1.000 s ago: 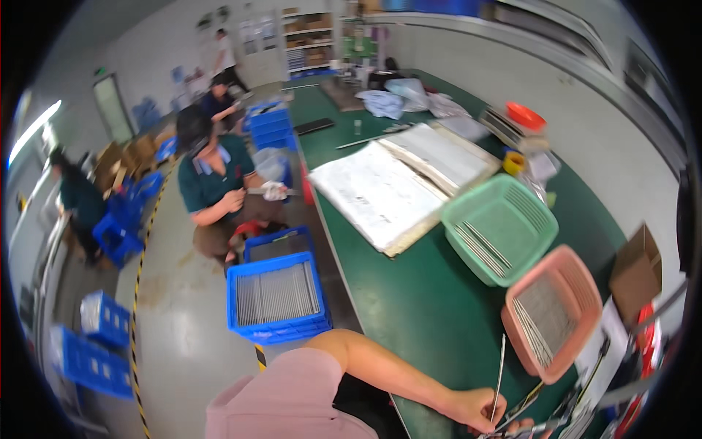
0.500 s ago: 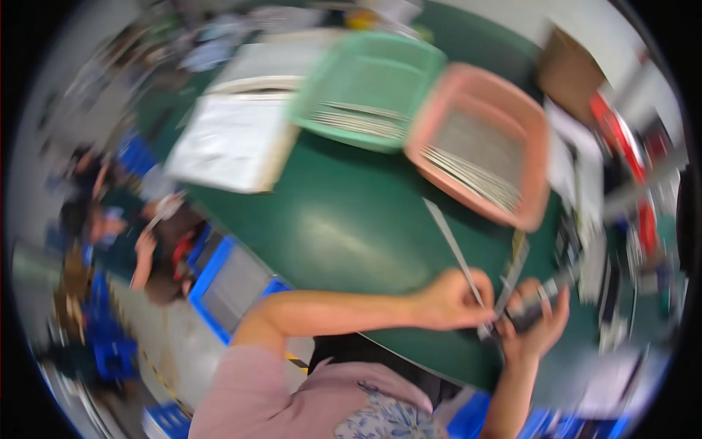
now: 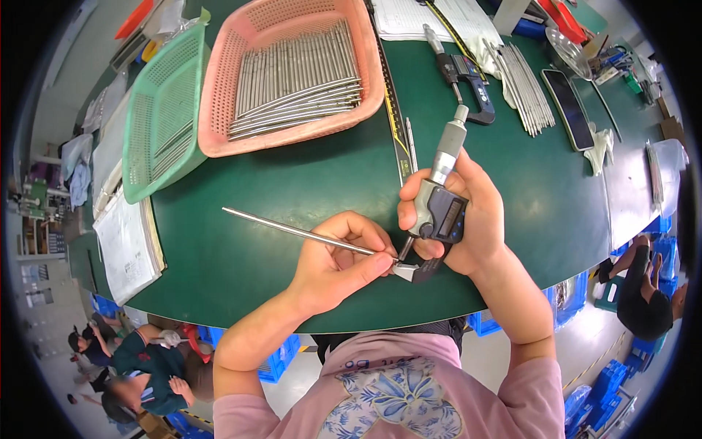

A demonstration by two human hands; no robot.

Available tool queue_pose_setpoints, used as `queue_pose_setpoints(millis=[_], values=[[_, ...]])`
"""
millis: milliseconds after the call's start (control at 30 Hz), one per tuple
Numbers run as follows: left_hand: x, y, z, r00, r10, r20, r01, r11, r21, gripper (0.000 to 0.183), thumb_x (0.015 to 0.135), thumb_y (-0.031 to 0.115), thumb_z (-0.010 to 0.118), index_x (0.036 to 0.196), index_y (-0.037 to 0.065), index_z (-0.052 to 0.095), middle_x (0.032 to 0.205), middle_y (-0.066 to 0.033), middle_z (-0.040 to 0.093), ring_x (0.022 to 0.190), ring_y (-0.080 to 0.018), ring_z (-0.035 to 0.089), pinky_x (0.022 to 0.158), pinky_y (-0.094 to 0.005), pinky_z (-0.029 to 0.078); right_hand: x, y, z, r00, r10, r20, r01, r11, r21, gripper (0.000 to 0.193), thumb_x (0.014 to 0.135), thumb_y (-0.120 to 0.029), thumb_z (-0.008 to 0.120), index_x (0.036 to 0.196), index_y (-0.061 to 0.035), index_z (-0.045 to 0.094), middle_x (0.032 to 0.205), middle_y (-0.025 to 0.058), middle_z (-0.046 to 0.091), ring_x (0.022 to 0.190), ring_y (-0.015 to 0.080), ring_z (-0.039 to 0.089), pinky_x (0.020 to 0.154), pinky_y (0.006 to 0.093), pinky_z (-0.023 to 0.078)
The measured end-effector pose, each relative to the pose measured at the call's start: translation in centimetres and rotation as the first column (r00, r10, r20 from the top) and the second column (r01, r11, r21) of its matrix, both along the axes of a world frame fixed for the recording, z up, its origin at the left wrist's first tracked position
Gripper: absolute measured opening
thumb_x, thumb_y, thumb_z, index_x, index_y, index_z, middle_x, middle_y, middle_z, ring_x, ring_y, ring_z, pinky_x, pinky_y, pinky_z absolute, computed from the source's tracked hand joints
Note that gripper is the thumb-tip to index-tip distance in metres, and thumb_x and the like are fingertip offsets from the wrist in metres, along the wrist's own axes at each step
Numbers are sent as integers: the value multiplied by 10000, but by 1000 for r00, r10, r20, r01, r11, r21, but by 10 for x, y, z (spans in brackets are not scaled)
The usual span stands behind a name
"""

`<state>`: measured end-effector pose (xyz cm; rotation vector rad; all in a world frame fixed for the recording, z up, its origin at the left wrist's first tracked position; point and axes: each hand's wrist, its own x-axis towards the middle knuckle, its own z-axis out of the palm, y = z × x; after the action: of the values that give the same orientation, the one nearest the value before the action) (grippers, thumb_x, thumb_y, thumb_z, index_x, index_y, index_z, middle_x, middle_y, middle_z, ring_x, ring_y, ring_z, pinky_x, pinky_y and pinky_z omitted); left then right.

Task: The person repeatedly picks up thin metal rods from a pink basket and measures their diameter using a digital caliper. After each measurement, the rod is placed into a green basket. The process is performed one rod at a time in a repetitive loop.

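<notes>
Pinched between thumb and fingers, a thin metal rod (image 3: 292, 230) is in my left hand (image 3: 342, 256). Its far end points up and left over the green table; its near end sits at the jaws of a digital micrometer (image 3: 441, 208). My right hand (image 3: 475, 212) is wrapped round that micrometer, with the grey thimble pointing away from me and the small display facing up. Whether the jaws touch the rod is too small to tell.
A pink basket (image 3: 212, 110) full of metal rods stands beyond my left hand, beside a green basket (image 3: 135, 146) with fewer rods. A second micrometer (image 3: 479, 99), loose rods (image 3: 523, 91) and a phone (image 3: 569, 110) lie at the far right. Papers (image 3: 128, 241) lie left. Other people sit beyond the table.
The view has swung to the right, so the baskets now appear further left. The rod has tilted flatter, its end still at the micrometer. Both hands keep their hold.
</notes>
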<state>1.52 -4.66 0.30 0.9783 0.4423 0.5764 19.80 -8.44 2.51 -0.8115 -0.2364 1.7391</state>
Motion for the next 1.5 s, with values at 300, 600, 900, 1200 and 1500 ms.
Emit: queue_pose_setpoints(millis=[300, 600, 900, 1200, 1500], values=[[-2, 4, -2, 1000, -19, 20, 17, 997, 78, 152, 781, -47, 585, 855, 10, 465, 887, -109, 568, 771, -116, 561, 678, -233, 473, -1, 2, 0, 999, 1, 46, -3, 999, 43, 668, 834, -570, 275, 835, 35, 559, 659, 134, 598, 388, 154, 464, 365, 229, 373], [2, 2, -2, 1000, -6, 15, 5, 998, 62, 149, 774, -61, 583, 841, 5, 468, 886, -119, 563, 761, -124, 560, 667, -237, 470, 0, 1, 0, 989, -22, 147, 15, 999, 47, 662, 802, -610, 329, 811, 13, 554, 633, 113, 586, 408, 133, 475, 355, 224, 365], [4, 2, 0, 1000, 9, 23, -11, 997, 77, 143, 772, -56, 580, 836, 12, 472, 861, -112, 553, 745, -133, 551, 658, -248, 463, 0, 1, 3, 990, -9, 143, -3, 997, 79, 648, 811, -594, 317, 825, 10, 551, 651, 115, 587, 398, 130, 447, 386, 231, 370], [1, 3, -2, 999, 3, 38, -6, 998, 70, 148, 767, -65, 574, 844, 10, 472, 865, -116, 548, 720, -132, 548, 642, -249, 465, -2, 0, 0, 990, -7, 142, -12, 992, 126, 647, 852, -573, 289, 844, 17, 555, 660, 112, 591, 402, 128, 458, 391, 226, 380], [1, 2, -3, 999, 7, 33, -11, 992, 122, 150, 761, -73, 570, 836, 8, 469, 864, -120, 543, 724, -129, 550, 651, -246, 468, -3, 0, 1, 989, -33, 142, 20, 995, 95, 655, 880, -533, 222, 850, 30, 556, 663, 121, 591, 408, 139, 468, 381, 235, 380]])
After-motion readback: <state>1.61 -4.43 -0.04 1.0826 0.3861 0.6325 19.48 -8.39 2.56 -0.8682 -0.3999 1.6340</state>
